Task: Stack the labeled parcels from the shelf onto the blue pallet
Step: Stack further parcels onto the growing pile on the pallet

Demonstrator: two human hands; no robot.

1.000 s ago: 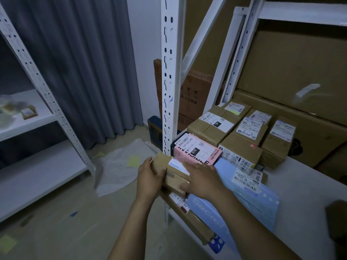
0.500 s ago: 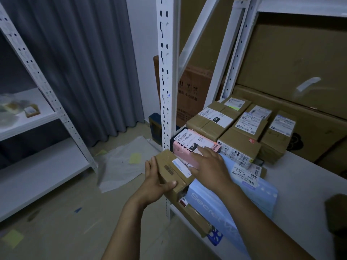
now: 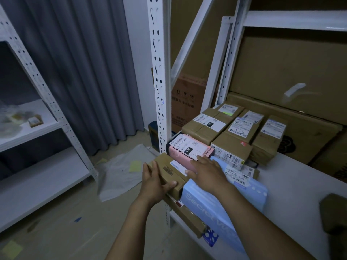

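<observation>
My left hand (image 3: 156, 182) grips a small brown labeled parcel (image 3: 170, 169) at the shelf's front left corner, thumb curled over its near edge. My right hand (image 3: 206, 170) lies flat across the pink parcel (image 3: 187, 151) and a light blue package (image 3: 221, 199), fingers straight. Behind them stand several brown labeled parcels (image 3: 208, 125) on the white shelf (image 3: 300, 184). A long brown box (image 3: 187, 216) sticks out under the blue package. The blue pallet is out of view.
A white perforated shelf post (image 3: 159, 81) rises just behind my left hand. Large cardboard boxes (image 3: 293, 76) fill the back of the shelf. Another white rack (image 3: 37, 166) stands at left. Crumpled paper (image 3: 122, 171) and yellow notes lie on the floor before a grey curtain.
My right hand left the small brown parcel and slid right onto the pink parcel and blue package. My left hand shifted its grip, thumb now over the parcel's near edge.
</observation>
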